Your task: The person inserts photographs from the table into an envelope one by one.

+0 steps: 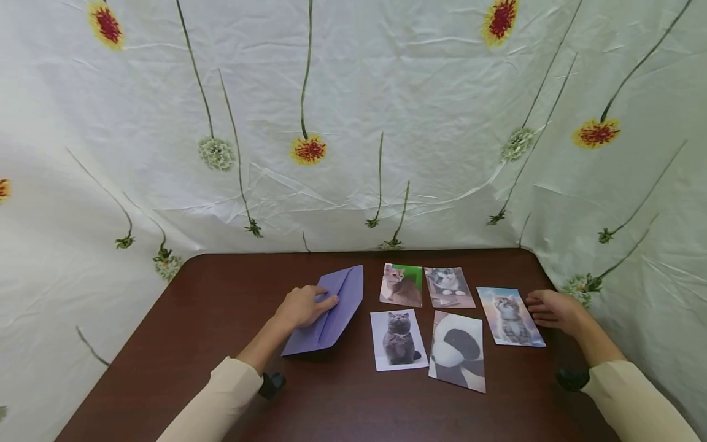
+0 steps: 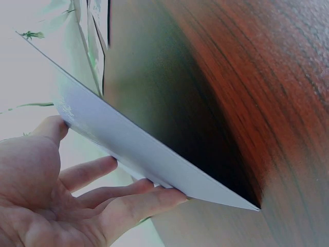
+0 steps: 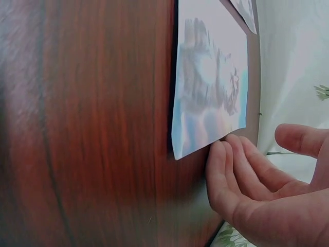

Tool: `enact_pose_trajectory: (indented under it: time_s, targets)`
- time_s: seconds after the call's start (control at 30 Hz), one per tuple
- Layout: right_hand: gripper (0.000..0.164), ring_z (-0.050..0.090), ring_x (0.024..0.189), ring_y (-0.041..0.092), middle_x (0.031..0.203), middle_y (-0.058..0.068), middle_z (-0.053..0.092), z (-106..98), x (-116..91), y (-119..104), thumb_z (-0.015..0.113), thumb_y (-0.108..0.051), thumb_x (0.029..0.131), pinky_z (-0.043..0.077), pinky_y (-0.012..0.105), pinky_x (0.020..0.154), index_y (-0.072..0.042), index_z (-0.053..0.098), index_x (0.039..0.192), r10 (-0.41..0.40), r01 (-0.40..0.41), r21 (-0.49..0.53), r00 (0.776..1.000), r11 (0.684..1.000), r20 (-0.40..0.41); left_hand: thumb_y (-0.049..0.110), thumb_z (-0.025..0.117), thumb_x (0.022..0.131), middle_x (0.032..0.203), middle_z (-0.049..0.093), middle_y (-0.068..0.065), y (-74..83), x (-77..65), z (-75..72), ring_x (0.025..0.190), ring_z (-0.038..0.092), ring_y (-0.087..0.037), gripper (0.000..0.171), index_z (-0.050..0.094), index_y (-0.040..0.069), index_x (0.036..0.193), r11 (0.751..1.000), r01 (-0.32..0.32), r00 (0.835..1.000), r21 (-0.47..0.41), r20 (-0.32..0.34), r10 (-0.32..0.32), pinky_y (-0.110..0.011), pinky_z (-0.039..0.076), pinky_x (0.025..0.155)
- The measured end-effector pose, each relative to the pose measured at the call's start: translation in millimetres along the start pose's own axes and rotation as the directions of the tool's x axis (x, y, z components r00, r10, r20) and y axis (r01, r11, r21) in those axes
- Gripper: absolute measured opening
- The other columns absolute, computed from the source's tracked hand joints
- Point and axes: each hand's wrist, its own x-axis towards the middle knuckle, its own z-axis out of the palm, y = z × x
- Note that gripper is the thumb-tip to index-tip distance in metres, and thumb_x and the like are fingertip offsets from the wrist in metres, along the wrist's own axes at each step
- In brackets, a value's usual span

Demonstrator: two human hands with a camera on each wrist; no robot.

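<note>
In the head view my left hand (image 1: 304,307) holds a purple envelope (image 1: 341,307) by its left side, thumb across the top. The envelope is tilted, with a dark shadow under its raised side. In the left wrist view, thumb and fingers of the left hand (image 2: 87,190) are at the edge of the pale envelope (image 2: 123,139). My right hand (image 1: 560,313) is beside the right edge of a kitten photo (image 1: 509,319). In the right wrist view, the right hand's (image 3: 257,185) fingertips are right at the edge of that glossy photo (image 3: 208,82), thumb held apart.
Left of the kitten photo lie a brown cat photo (image 1: 401,285), a grey-and-white cat photo (image 1: 448,287), a grey cat photo (image 1: 399,341) and a black-and-white plush-like picture (image 1: 457,350). The dark wooden table (image 1: 221,294) meets a flowered white cloth (image 1: 353,104) behind.
</note>
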Motion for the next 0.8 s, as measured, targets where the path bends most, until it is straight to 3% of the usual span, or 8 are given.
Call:
enact_pose_trajectory:
  time_s: [0.17, 0.33, 0.47, 0.57, 0.8]
  targets:
    - [0.065, 0.053, 0.123, 0.043, 0.149, 0.040, 0.036, -1.5, 0.6, -0.3, 0.029, -0.032, 0.108, 0.054, 0.041, 0.093, 0.018, 0.026, 0.150, 0.022, -0.022, 0.023, 1.000, 0.999, -0.005, 0.045, 0.060, 0.099, 0.133, 0.065, -0.025, 2.1, 1.2, -0.4, 0.123, 0.062, -0.042, 0.054, 0.067, 0.004, 0.133, 1.000, 0.008, 1.000, -0.004, 0.009, -0.008, -0.053, 0.052, 0.096]
    - [0.064, 0.062, 0.109, 0.029, 0.141, 0.039, 0.046, -3.5, 0.1, 0.2, 0.033, -0.031, 0.108, 0.056, 0.039, 0.090, 0.019, 0.031, 0.147, 0.026, -0.026, 0.048, 1.000, 0.998, 0.000, 0.045, 0.060, 0.099, 0.133, 0.065, -0.026, 2.8, 0.3, -1.7, 0.124, 0.061, -0.043, 0.055, 0.066, 0.003, 0.133, 1.000, 0.014, 1.000, -0.001, 0.012, -0.014, -0.054, 0.051, 0.097]
    - [0.060, 0.063, 0.099, 0.020, 0.128, 0.030, 0.057, -5.2, -0.1, 1.6, 0.038, -0.028, 0.106, 0.057, 0.037, 0.087, 0.019, 0.035, 0.143, 0.034, -0.035, 0.077, 0.999, 0.996, 0.011, 0.045, 0.060, 0.099, 0.132, 0.065, -0.026, 2.0, 0.7, -1.3, 0.124, 0.061, -0.043, 0.055, 0.066, 0.003, 0.133, 1.000, 0.011, 1.000, 0.005, 0.011, -0.011, -0.054, 0.051, 0.098]
    - [0.056, 0.063, 0.095, 0.016, 0.121, 0.023, 0.061, -6.6, 0.5, 2.7, 0.041, -0.025, 0.105, 0.058, 0.036, 0.086, 0.020, 0.039, 0.139, 0.040, -0.041, 0.087, 0.999, 0.995, 0.019, 0.046, 0.060, 0.098, 0.132, 0.065, -0.026, 1.5, 1.6, -0.4, 0.123, 0.062, -0.043, 0.055, 0.067, 0.003, 0.133, 1.000, 0.011, 1.000, 0.007, 0.011, -0.011, -0.054, 0.051, 0.097]
    - [0.054, 0.062, 0.092, 0.014, 0.117, 0.020, 0.062, -7.6, 0.9, 4.2, 0.040, -0.022, 0.106, 0.058, 0.033, 0.084, 0.022, 0.039, 0.137, 0.036, -0.039, 0.084, 0.999, 0.996, 0.040, 0.045, 0.061, 0.098, 0.132, 0.065, -0.026, 2.2, 2.5, 0.3, 0.123, 0.062, -0.042, 0.055, 0.068, 0.002, 0.131, 1.000, 0.015, 1.000, -0.005, 0.008, -0.015, -0.053, 0.052, 0.096]
